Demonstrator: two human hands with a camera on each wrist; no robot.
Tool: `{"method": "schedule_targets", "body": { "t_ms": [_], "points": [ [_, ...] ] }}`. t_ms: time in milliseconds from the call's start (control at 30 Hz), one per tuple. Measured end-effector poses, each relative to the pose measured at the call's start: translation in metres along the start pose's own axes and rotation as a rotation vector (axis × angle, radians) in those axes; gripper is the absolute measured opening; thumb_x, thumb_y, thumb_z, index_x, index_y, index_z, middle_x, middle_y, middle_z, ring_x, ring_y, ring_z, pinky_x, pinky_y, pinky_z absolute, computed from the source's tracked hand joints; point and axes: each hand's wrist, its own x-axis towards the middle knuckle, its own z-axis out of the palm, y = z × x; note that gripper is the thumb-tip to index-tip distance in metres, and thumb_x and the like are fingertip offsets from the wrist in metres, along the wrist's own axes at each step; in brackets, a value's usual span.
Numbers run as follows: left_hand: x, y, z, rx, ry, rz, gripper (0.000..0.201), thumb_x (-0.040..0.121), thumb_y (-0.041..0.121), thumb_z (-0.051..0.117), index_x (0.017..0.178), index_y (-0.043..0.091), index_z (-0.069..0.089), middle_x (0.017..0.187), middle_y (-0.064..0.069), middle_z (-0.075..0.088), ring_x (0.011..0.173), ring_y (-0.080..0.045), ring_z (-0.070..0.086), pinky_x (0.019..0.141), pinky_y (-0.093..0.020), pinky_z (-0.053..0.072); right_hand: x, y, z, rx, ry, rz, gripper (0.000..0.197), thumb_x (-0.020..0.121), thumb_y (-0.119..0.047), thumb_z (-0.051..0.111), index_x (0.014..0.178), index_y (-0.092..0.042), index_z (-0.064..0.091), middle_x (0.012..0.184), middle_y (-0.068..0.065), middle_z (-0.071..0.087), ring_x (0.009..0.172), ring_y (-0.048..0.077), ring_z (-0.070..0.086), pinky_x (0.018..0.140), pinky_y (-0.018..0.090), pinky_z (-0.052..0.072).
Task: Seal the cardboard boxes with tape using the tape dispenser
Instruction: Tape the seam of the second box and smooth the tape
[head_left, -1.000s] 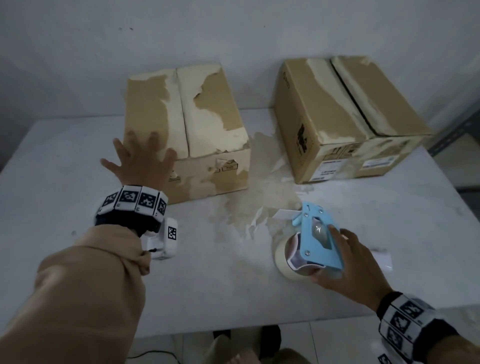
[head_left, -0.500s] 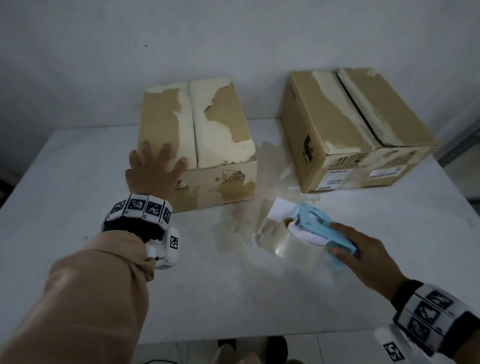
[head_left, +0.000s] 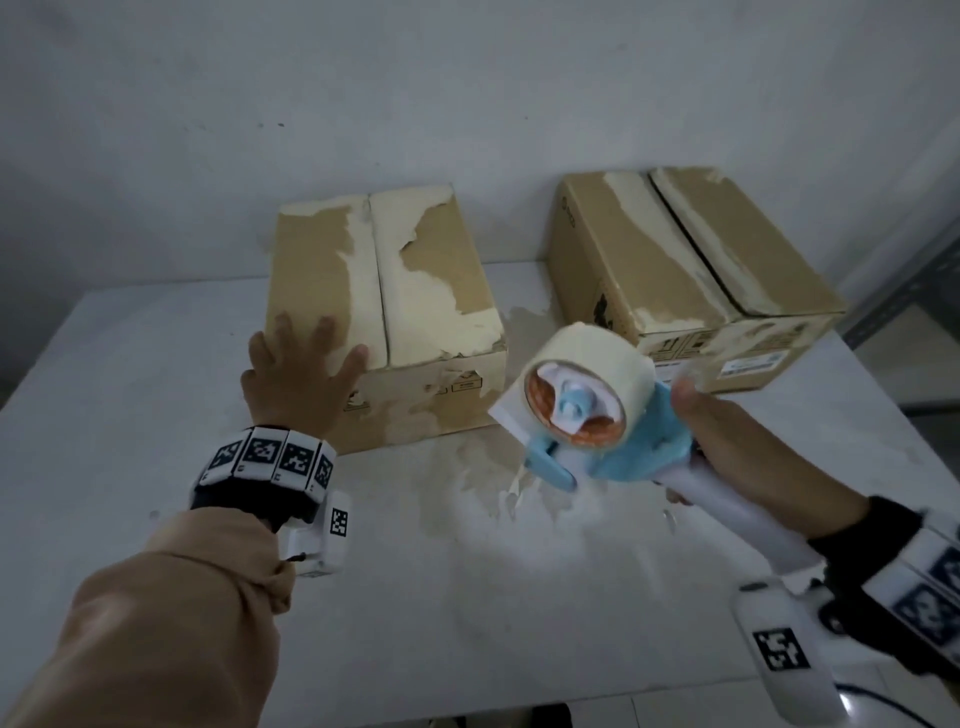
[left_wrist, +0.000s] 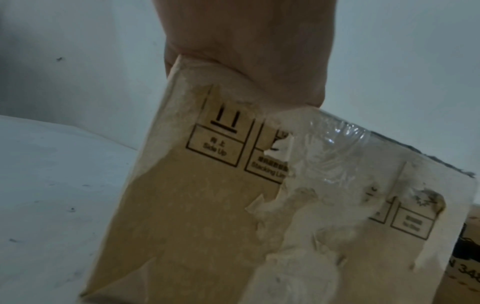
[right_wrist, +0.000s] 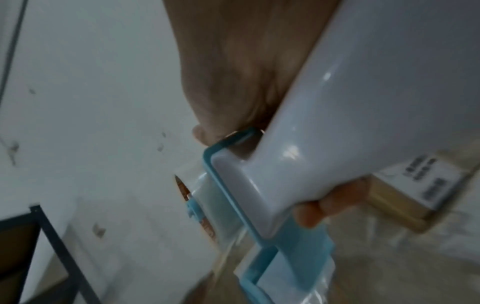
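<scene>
Gripping the tape dispenser (head_left: 613, 441) by its handle, the right hand (head_left: 727, 441) holds it above the table (head_left: 130, 389); the left hand (head_left: 296, 384), fingers spread, presses the box (head_left: 415, 291) beside it

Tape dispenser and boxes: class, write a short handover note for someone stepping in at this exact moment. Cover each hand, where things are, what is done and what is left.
Left hand: flat, fingers spread, presses the near left corner of the left box.
Right hand: grips the white handle of the tape dispenser, held above the table between the boxes, roll facing up.
Right box: on the table, untouched.
Done: dispenser in hand, left box steadied.
Left: no fresh tape shows on either top seam; both need sealing, probably the left box first.
</scene>
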Motion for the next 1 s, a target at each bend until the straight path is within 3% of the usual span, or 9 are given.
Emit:
{"method": "schedule_targets", "body": {
  "t_ms": [100,167,300,533,667,733,800,933,1000],
  "points": [
    [0.001,-0.002,-0.001,0.004,-0.014,0.012,0.06,0.088,0.056,0.039,0.14,0.028,0.027,0.149,-0.011,0.016,0.132,-0.038,0.019,0.1,-0.05,0.032,0.027,-0.017,0.004,0.149,-0.074,-0.034,0.073,0.053,-0.075,0.067,0.086,-0.009,0.064,0.069,0.001,0.067,0.057,0.01,0.061,0.049,0.021,0.048],
    [0.001,-0.004,-0.001,-0.001,-0.006,0.034,0.061,0.088,0.056,0.041,0.14,0.028,0.029,0.149,-0.012,0.017,0.132,-0.038,0.02,0.1,-0.051,0.032,0.043,-0.022,0.005,0.111,-0.024,-0.029,0.091,0.039,-0.066,0.081,0.098,0.001,0.059,0.075,0.009,0.066,0.056,0.017,0.061,0.048,0.028,0.048],
    [0.0,-0.007,-0.003,0.01,-0.015,0.058,0.065,0.087,0.06,0.039,0.142,0.028,0.029,0.15,-0.014,0.018,0.133,-0.04,0.019,0.1,-0.051,0.032,0.052,-0.025,-0.001,-0.017,0.053,-0.042,0.108,0.031,-0.066,0.081,0.11,-0.003,0.042,0.093,0.012,0.062,0.06,0.011,0.065,0.048,0.028,0.05],
    [0.001,-0.01,-0.004,0.007,-0.061,0.101,0.067,0.087,0.062,0.037,0.144,0.031,0.023,0.153,-0.012,0.015,0.136,-0.038,0.016,0.104,-0.05,0.031,0.055,-0.049,-0.005,0.141,0.074,-0.152,0.11,0.039,-0.064,0.082,0.108,0.012,0.043,0.068,0.013,0.066,0.049,0.027,0.063,0.045,0.033,0.051],
    [-0.011,-0.012,-0.012,-0.025,-0.089,0.219,0.078,0.073,0.072,0.019,0.133,0.03,0.044,0.139,-0.022,0.042,0.122,-0.048,0.039,0.083,-0.058,0.045,0.073,-0.069,0.015,0.221,0.07,-0.257,0.072,0.049,-0.066,0.076,0.088,-0.007,0.06,0.061,0.006,0.067,0.045,0.021,0.062,0.041,0.026,0.049],
    [-0.016,-0.015,-0.014,-0.043,-0.199,0.218,0.078,0.079,0.076,0.011,0.127,0.027,0.047,0.125,-0.021,0.056,0.106,-0.047,0.054,0.066,-0.054,0.052,0.085,-0.072,0.026,0.252,0.05,-0.259,0.073,0.057,-0.062,0.075,0.089,0.002,0.06,0.062,0.01,0.066,0.048,0.027,0.062,0.044,0.028,0.05],
    [-0.026,-0.015,-0.018,-0.064,-0.225,0.242,0.07,0.082,0.075,0.005,0.12,0.032,0.046,0.116,-0.018,0.062,0.094,-0.043,0.062,0.056,-0.049,0.054,0.094,-0.073,0.035,0.276,0.033,-0.261,0.067,0.06,-0.062,0.073,0.086,-0.001,0.063,0.064,0.011,0.067,0.048,0.025,0.061,0.045,0.029,0.05],
    [-0.041,-0.017,-0.029,-0.042,-0.234,0.328,0.07,0.075,0.081,0.004,0.117,0.039,0.041,0.124,-0.015,0.058,0.105,-0.041,0.058,0.072,-0.051,0.052,0.106,-0.075,0.049,0.335,-0.006,-0.296,0.054,0.056,-0.062,0.076,0.08,-0.015,0.068,0.064,0.015,0.064,0.046,0.024,0.057,0.045,0.03,0.048],
    [-0.041,-0.022,-0.033,-0.046,-0.192,0.377,0.061,0.085,0.072,0.009,0.106,0.034,0.051,0.112,-0.012,0.064,0.106,-0.04,0.058,0.072,-0.051,0.051,0.108,-0.076,0.055,0.359,-0.027,-0.327,0.047,0.053,-0.059,0.079,0.082,-0.024,0.068,0.066,0.014,0.063,0.049,0.027,0.055,0.044,0.03,0.047]
  ]
}}
